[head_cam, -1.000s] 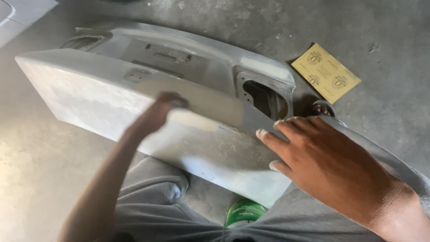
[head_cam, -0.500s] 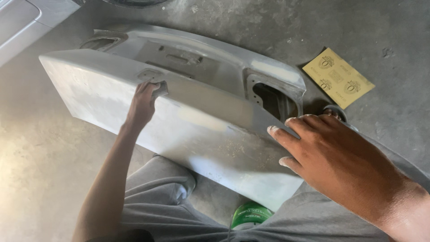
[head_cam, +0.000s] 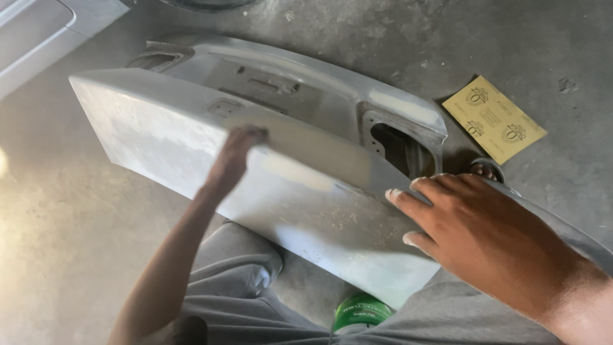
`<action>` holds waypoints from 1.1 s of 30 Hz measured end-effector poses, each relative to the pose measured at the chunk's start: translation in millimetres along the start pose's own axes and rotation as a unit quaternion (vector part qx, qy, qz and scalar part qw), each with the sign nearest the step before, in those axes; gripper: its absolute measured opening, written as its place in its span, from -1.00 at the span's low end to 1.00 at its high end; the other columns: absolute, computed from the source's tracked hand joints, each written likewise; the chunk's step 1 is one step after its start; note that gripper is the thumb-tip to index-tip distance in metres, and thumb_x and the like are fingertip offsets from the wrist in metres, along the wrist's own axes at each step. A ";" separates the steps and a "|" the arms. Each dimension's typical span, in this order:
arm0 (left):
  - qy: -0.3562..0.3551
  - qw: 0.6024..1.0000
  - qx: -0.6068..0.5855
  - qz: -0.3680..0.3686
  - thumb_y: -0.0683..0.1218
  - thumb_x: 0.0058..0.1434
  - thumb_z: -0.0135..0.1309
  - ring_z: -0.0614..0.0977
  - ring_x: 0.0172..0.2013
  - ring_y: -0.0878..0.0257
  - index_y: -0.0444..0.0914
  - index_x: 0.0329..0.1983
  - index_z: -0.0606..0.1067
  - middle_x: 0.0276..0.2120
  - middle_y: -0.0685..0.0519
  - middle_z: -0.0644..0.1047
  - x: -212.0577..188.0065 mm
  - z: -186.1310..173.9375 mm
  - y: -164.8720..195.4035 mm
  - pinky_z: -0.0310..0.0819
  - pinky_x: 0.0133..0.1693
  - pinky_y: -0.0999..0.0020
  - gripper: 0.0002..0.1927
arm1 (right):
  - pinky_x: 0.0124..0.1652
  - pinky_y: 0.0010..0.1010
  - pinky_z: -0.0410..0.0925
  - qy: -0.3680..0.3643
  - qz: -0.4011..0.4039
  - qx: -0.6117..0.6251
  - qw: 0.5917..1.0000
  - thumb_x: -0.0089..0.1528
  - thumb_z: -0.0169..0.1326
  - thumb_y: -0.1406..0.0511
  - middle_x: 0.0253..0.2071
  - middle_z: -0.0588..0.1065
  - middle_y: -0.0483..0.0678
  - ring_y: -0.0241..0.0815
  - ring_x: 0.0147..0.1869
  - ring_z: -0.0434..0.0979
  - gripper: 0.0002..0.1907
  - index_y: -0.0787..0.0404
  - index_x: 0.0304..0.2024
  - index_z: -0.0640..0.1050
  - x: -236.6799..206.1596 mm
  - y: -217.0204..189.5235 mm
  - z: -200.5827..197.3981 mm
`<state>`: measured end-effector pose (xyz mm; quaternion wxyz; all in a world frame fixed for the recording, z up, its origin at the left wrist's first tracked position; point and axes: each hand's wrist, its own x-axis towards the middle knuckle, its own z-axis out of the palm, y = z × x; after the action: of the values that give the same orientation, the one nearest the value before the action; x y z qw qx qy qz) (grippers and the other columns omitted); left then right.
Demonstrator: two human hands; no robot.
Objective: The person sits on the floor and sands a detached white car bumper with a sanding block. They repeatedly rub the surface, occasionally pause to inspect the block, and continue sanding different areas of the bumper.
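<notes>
Sanding works best with even pressure: left hand (head_cam: 235, 156) presses closed on something I cannot tell against grey panel (head_cam: 191, 147); right hand (head_cam: 472, 236), flat and spread, steadies its near end.

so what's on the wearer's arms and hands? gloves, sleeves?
Nothing worn. Left hand and right hand are bare: no gloves, rings or watch in view. Both forearms are bare as far as the frame shows; no sleeves visible. Grey trousers below.

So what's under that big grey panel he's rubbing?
Below the grey panel a green round container pokes out between the grey-trousered knees. Its lower part and the floor beneath are covered by panel and legs.
</notes>
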<state>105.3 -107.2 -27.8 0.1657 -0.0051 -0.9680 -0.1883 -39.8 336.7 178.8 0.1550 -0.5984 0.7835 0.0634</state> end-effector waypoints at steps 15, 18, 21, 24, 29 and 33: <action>0.022 0.999 0.032 -0.026 -0.42 0.29 -0.07 0.53 0.11 -0.17 -0.42 -0.03 0.50 0.04 -0.25 0.53 -1.0 0.8 -6.6 0.46 0.16 0.01 -0.76 | 0.07 -0.29 0.43 -0.007 0.006 0.022 1.000 0.27 0.02 -0.03 -0.06 0.55 -0.02 -0.19 0.01 0.56 -0.34 0.20 0.29 0.43 5.8 0.0 1.2; -0.017 0.999 -0.023 -0.032 -0.39 0.32 -0.10 0.53 0.12 -0.16 -0.42 -0.05 0.49 0.04 -0.27 0.54 0.8 3.2 -9.0 0.44 0.16 0.03 -0.79 | 0.08 -0.27 0.43 0.048 -0.008 0.015 0.999 0.25 0.03 -0.02 -0.07 0.56 -0.02 -0.16 0.03 0.56 -0.34 0.21 0.28 0.45 9.5 -0.6 4.3; 0.019 0.994 -0.021 -0.106 -0.43 0.35 -0.20 0.51 0.10 -0.17 -0.44 0.05 0.48 0.04 -0.32 0.51 2.5 8.7 -10.3 0.39 0.19 0.00 -0.70 | 0.05 -0.22 0.42 0.051 0.005 0.013 0.999 0.26 0.03 0.00 -0.07 0.55 -0.02 -0.14 0.02 0.56 -0.37 0.20 0.28 0.45 4.5 1.3 6.7; -0.006 0.997 -0.061 -0.040 -0.41 0.36 -0.23 0.51 0.16 -0.14 -0.39 0.05 0.50 0.08 -0.28 0.53 5.4 10.6 -12.0 0.38 0.24 0.05 -0.67 | 0.09 -0.26 0.42 0.003 0.026 0.029 0.999 0.26 0.03 -0.02 -0.03 0.54 -0.05 -0.18 0.04 0.56 -0.36 0.15 0.30 0.44 2.7 0.9 7.7; -0.049 0.965 -0.045 -0.254 -0.42 0.31 -0.31 0.49 0.15 -0.12 -0.39 0.14 0.47 0.11 -0.31 0.47 10.3 2.5 -19.9 0.34 0.22 0.05 -0.56 | 0.07 -0.23 0.42 0.040 0.008 0.011 0.999 0.26 0.04 -0.02 -0.06 0.54 -0.05 -0.15 0.03 0.55 -0.36 0.18 0.28 0.45 1.3 -1.0 0.6; -0.109 0.986 -0.028 -0.124 -0.44 0.26 -0.29 0.44 0.24 -0.10 -0.34 0.10 0.52 0.17 -0.26 0.48 11.9 2.0 -23.0 0.27 0.30 0.06 -0.53 | 0.09 -0.26 0.43 -0.017 0.021 0.043 0.999 0.26 0.05 -0.02 -0.04 0.54 -0.04 -0.18 0.04 0.55 -0.35 0.16 0.31 0.42 0.8 -4.5 -0.8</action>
<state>91.8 -128.5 -34.1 0.0340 0.0893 -0.9677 -0.2331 -35.8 334.5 179.7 0.1925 -0.5732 0.7953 0.0434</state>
